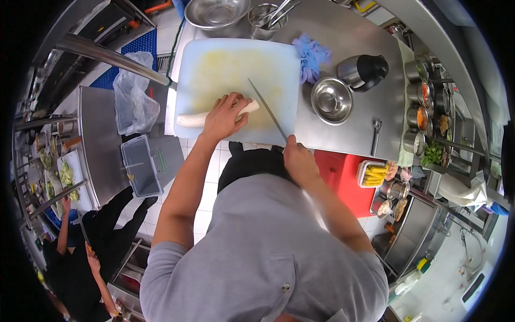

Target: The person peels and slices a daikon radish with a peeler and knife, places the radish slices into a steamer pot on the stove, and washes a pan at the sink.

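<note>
A long white root, which looks like a daikon [190, 119], lies across the near part of a white cutting board [236, 61] with faint yellow stains. My left hand [224, 115] presses on it from above, its bent fingers wrapped over the right portion. The handle of a kitchen knife [268, 110] is in my closed right hand [300, 160], at the board's near right corner. Its long blade points away and to the left over the board, just right of the daikon's end. Most of the knife's handle is hidden by my fingers.
Right of the board are blue gloves [311, 56], a metal bowl [331, 101], a steel jug [365, 72] and a metal tool [376, 137]. A colander [217, 12] stands behind. At far left, a co-worker [80, 263] holds a knife near chopped greens.
</note>
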Demonstrator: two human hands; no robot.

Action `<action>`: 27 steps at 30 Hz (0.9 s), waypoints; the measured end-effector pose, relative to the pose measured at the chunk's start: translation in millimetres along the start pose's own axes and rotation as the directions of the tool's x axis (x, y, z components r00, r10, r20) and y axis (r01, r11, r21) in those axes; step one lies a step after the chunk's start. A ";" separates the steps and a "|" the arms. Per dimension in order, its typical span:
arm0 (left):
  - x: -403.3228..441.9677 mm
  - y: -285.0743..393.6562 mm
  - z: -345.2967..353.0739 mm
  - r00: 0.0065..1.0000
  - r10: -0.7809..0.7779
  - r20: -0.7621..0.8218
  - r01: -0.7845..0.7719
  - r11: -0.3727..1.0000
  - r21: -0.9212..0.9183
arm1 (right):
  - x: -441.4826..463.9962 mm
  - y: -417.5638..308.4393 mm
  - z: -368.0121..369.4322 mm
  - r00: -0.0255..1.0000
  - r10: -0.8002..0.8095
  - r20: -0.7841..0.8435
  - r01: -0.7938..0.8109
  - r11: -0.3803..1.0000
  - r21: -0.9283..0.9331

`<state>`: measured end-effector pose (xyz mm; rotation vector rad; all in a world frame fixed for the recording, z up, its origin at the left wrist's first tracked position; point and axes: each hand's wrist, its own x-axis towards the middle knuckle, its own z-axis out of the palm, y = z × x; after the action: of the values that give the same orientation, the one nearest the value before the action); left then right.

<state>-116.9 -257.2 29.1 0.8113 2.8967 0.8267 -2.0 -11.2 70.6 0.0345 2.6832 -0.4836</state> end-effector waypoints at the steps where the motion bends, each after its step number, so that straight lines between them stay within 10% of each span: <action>1: 0.8 1.7 0.7 1.000 -0.010 -0.008 0.010 1.000 0.015 | -10.7 -7.3 -12.3 1.000 0.004 0.011 -0.004 1.000 0.000; 27: -0.3 -0.6 11.8 0.990 -0.099 -0.100 0.091 0.993 -0.080 | -19.2 -22.3 -25.7 0.989 0.076 0.126 -0.074 0.997 -0.017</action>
<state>-115.1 -252.0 18.6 0.6374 2.9450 0.9899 3.3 -22.6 107.6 0.0973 2.5506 -0.4308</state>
